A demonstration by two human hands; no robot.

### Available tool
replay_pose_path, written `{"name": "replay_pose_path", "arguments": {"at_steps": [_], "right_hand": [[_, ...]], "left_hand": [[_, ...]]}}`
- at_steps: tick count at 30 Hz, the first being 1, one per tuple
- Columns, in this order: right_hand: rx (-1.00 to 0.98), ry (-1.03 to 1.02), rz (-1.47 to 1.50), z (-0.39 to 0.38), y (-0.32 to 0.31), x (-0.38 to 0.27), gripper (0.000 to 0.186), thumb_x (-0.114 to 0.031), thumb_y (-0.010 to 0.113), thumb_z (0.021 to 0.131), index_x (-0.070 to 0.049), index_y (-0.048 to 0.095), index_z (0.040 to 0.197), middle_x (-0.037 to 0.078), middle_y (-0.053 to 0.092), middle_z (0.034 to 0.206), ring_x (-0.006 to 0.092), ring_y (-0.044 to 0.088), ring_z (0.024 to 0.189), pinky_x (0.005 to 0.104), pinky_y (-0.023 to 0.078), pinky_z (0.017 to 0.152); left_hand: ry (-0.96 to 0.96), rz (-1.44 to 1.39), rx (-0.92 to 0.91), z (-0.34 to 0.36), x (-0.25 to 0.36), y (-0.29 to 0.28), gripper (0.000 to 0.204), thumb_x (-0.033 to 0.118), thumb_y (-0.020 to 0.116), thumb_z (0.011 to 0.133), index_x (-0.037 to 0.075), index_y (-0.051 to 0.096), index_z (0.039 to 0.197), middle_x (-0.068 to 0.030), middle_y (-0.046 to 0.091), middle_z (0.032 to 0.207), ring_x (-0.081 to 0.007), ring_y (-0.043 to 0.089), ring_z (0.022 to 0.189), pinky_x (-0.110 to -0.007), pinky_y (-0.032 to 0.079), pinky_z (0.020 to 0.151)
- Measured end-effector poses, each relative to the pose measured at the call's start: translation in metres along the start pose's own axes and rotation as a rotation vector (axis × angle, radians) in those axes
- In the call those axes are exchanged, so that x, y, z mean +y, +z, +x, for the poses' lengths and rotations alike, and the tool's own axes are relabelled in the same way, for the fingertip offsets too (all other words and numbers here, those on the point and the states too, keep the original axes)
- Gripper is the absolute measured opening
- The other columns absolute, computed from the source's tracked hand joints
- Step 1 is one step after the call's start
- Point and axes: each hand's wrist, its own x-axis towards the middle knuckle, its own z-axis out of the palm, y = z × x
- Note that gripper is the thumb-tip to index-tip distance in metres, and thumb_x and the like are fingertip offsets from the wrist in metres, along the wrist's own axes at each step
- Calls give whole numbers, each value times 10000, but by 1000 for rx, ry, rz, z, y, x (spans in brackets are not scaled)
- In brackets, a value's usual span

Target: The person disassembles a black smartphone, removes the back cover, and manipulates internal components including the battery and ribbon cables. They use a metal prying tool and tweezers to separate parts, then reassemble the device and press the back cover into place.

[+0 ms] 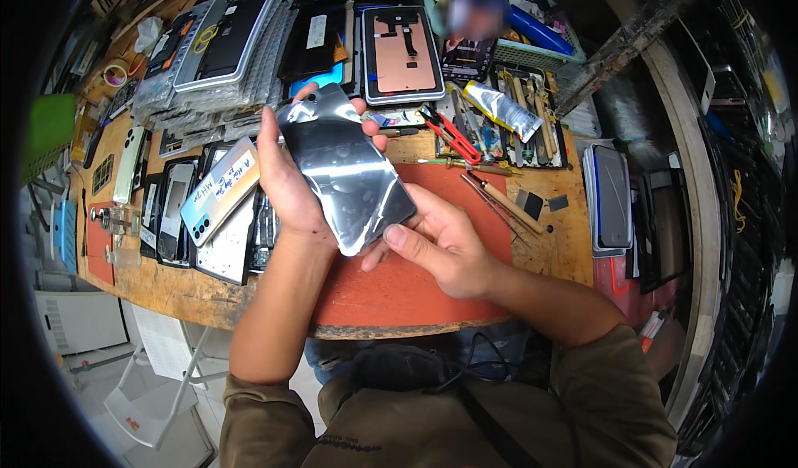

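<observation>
A shiny, dark silver phone panel (349, 165) is held tilted above the red-orange mat (453, 289). I cannot make out whether it is a whole phone or a single glass part with film on it. My left hand (291, 189) cradles it from below, fingertips showing past its far right edge and the thumb along its left side. At its near right corner, my right hand (449, 248) pinches the edge between thumb and fingers. Left of my left wrist lies a phone (220, 189) with handwriting on its pale back.
Red-handled pliers (453, 135), a silver-yellow tube (503, 110) and several hand tools lie at the back right. Stacked bubble-wrapped panels (199, 106) and a tray with a copper-coloured screen part (406, 56) stand behind. A wooden-handled tool (511, 202) rests right of the mat.
</observation>
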Motion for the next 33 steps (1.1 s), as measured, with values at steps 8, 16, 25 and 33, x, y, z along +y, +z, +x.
{"name": "replay_pose_path", "arguments": {"at_steps": [8, 16, 25, 33], "right_hand": [[-61, -71, -132, 1, -9, -5, 374, -240, 379, 1194, 63, 571, 1300, 180, 728, 1154, 236, 752, 1028, 384, 593, 944], [-37, -80, -82, -1, -7, 1, 406, -271, 357, 1203, 69, 574, 1257, 191, 739, 1085, 239, 761, 973, 375, 622, 890], [-63, 26, -139, 1, -8, -10, 422, -250, 392, 1197, 86, 605, 1338, 158, 730, 1163, 204, 729, 1056, 357, 580, 956], [-112, -55, -26, 1, -8, -11, 342, -199, 487, 1169, 75, 689, 1206, 89, 726, 1061, 145, 670, 1016, 328, 533, 937]], "left_hand": [[-38, 62, -15, 0, 7, 1, 649, 643, 345, 1106, 141, 516, 1480, -246, 682, 1213, -343, 729, 942, -482, 658, 796], [-5, 23, -53, -3, 0, 0, 623, 624, 365, 1107, 160, 493, 1502, -242, 679, 1221, -329, 735, 957, -465, 657, 815], [91, 146, -132, -1, 3, 3, 578, 437, 531, 1100, 143, 399, 1580, -240, 669, 1218, -340, 760, 1001, -485, 683, 886], [82, 91, -227, -2, 9, 1, 623, 543, 500, 1104, 177, 404, 1599, -224, 692, 1171, -315, 764, 932, -459, 696, 795]]}}
